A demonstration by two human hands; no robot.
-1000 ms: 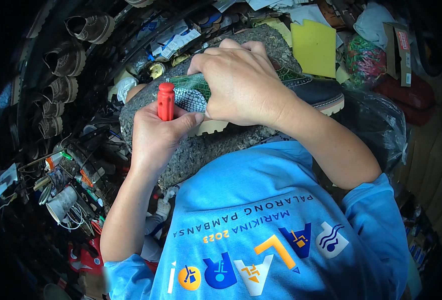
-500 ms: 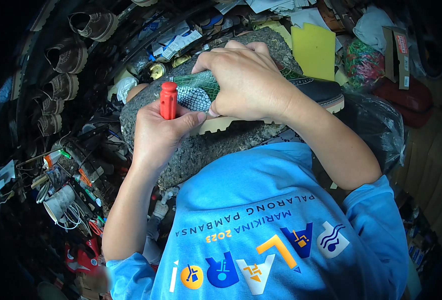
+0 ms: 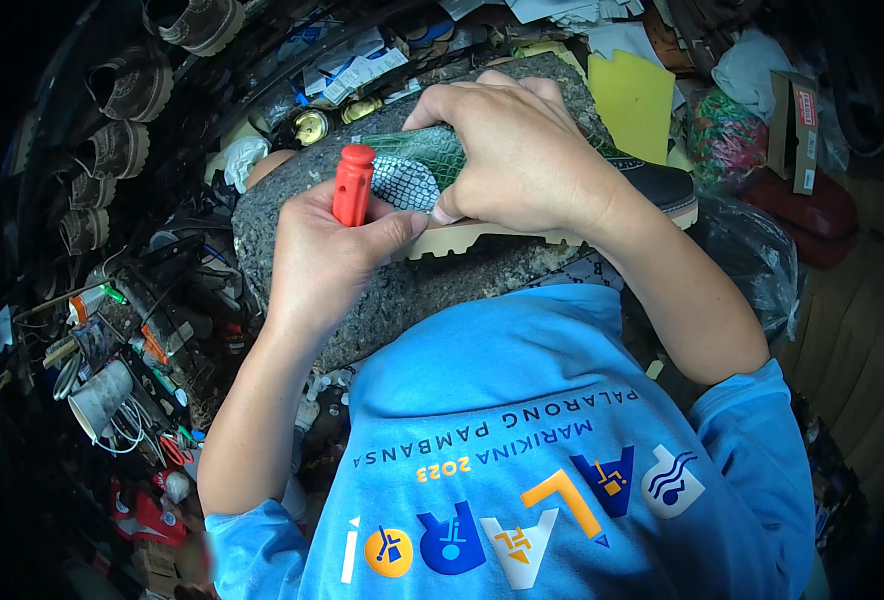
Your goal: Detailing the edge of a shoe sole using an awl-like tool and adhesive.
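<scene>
Head view, looking down over a blue printed shirt (image 3: 552,440) at a lap board covered in grey speckled felt (image 3: 402,290). A shoe (image 3: 522,190) lies on its side across the felt board, green scaled upper toward the left, dark heel part and pale tan lugged sole running right toward the board's edge. Left hand (image 3: 327,250) is closed in a fist around a red-handled tool (image 3: 352,185); the handle stands upright out of the top of the fist, thumb lying along the sole edge; the working end is hidden behind the hand and shoe, cannot tell what kind of tip it has. Right hand (image 3: 517,150) is clamped over the top of the shoe, fingers curled down over the green upper, thumb pressed near a grey mesh-patterned patch just beside the red handle. The two hands sit close together, nearly touching at the thumbs. Surroundings crowded: a row of brown shoes (image 3: 112,150) on a rack curves along the upper left; a yellow sheet (image 3: 634,100) lies beyond the board at upper right; a small cardboard box (image 3: 792,130) sits further right; a paper cup (image 3: 97,400) and tangled cables and small tools lie at lower left, well apart from the hands.
</scene>
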